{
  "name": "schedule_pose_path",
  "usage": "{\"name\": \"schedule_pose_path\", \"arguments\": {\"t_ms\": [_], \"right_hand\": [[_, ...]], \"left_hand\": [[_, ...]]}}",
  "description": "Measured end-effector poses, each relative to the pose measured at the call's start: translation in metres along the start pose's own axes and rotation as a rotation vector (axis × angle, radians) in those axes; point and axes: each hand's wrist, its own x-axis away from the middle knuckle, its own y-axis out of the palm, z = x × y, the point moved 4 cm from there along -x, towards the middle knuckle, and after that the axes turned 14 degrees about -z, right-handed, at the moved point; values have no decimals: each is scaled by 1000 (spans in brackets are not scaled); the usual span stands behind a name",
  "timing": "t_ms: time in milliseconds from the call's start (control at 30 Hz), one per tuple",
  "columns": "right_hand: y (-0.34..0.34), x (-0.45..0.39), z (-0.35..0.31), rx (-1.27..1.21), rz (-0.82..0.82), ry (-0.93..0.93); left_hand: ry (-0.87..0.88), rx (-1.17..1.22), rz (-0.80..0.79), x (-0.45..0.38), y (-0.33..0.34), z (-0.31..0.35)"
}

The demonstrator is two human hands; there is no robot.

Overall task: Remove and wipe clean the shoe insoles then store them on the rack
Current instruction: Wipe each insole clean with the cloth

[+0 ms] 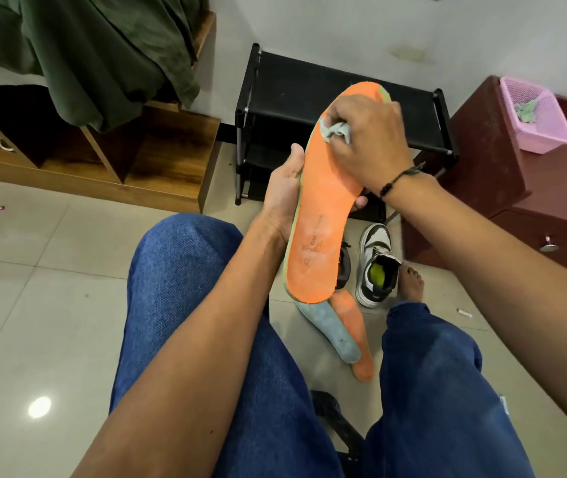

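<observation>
An orange insole (pixel 323 215) stands upright in front of me, orange face toward me. My left hand (pixel 284 198) grips its left edge at mid-length, fingers wrapped behind it. My right hand (pixel 366 143) pinches a small pale green cloth (pixel 337 130) and presses it against the insole's upper part. On the floor below lie two more insoles, one grey-blue (pixel 332 331) and one orange (pixel 356 339). The black shoe rack (pixel 313 91) stands against the wall behind the held insole.
A white and black sneaker (pixel 377 267) stands on the tiles by my bare foot (pixel 411 281), a dark shoe (pixel 343 267) beside it. A pink basket (pixel 534 115) sits on a maroon cabinet (pixel 496 174) at right. A wooden bed frame (pixel 158 157) is at left.
</observation>
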Motion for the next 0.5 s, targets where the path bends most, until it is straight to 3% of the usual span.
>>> {"name": "schedule_pose_path", "arguments": {"t_ms": [200, 367, 500], "right_hand": [[27, 21, -17, -149, -28, -49], [34, 39, -27, -274, -1, -100], [36, 64, -42, -230, -29, -148]], "left_hand": [[46, -71, 206, -2, -22, 2], [42, -78, 206, 5, -14, 4], [54, -120, 242, 6, -12, 7]]}}
